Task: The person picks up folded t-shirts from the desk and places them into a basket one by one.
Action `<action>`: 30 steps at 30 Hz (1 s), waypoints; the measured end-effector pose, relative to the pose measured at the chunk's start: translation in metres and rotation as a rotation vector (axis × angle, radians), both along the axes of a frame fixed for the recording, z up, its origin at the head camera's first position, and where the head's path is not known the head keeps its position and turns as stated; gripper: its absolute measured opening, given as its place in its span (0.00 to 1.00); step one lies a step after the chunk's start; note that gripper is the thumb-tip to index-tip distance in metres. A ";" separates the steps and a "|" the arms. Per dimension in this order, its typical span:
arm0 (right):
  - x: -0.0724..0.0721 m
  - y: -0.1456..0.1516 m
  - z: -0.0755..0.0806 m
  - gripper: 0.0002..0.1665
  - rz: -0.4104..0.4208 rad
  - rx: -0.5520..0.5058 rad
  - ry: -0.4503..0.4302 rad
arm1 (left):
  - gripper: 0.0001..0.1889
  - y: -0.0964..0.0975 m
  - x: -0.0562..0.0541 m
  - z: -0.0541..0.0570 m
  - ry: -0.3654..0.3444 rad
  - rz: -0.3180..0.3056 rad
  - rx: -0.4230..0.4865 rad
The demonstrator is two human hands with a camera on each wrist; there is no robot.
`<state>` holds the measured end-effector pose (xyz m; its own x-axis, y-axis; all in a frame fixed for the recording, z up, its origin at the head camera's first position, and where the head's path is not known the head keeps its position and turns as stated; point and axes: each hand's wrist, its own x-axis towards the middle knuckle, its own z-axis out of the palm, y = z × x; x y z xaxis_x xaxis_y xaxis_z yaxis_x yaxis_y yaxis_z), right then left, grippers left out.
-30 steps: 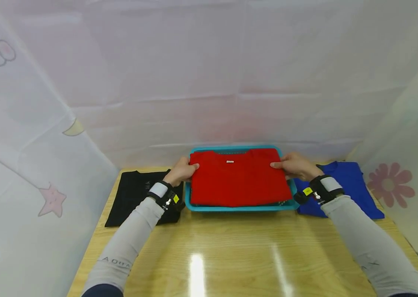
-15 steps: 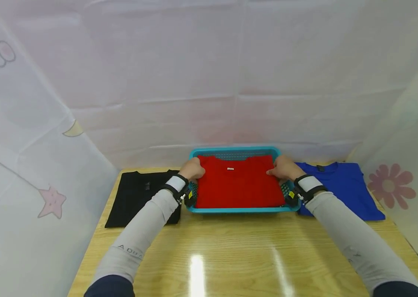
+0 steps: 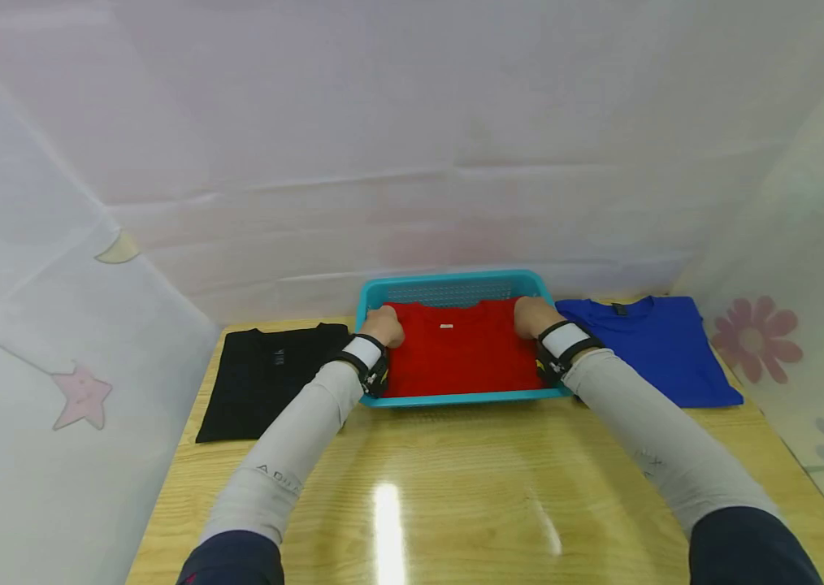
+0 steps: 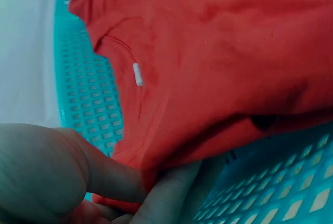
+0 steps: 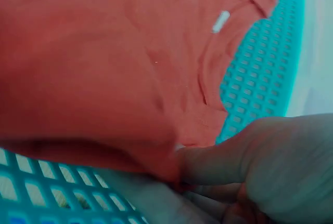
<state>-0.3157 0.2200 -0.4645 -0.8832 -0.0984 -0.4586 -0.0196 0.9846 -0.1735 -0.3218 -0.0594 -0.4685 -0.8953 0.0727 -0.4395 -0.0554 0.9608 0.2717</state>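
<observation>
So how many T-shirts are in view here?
3: a black T-shirt left of the turquoise basket, a red T-shirt held inside it, and a blue T-shirt to its right. Others could be hidden beneath these.

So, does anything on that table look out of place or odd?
Nothing stands out. The black shirt and blue shirt lie flat on either side of the turquoise basket; the left hand and right hand grip the red shirt at its upper corners inside it. No spill or damage shows.

Left fingers (image 4: pixel 169 195) pinch a red shirt (image 4: pixel 208 57), apparently inside a turquoise basket (image 4: pixel 86 86).
</observation>
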 end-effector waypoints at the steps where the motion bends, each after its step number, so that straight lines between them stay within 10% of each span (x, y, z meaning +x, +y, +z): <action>1: -0.001 -0.004 -0.002 0.11 -0.004 0.024 -0.006 | 0.04 0.001 0.001 0.000 0.008 0.000 -0.018; 13: 0.008 -0.025 -0.008 0.16 -0.095 0.077 0.088 | 0.16 0.014 0.008 -0.011 0.117 0.144 -0.049; 20: 0.029 -0.029 -0.008 0.13 -0.056 0.050 0.254 | 0.10 0.011 0.019 -0.019 0.145 0.104 -0.050; 30: 0.035 -0.033 0.027 0.07 0.005 -0.018 0.262 | 0.12 0.005 0.026 0.008 0.174 0.052 -0.069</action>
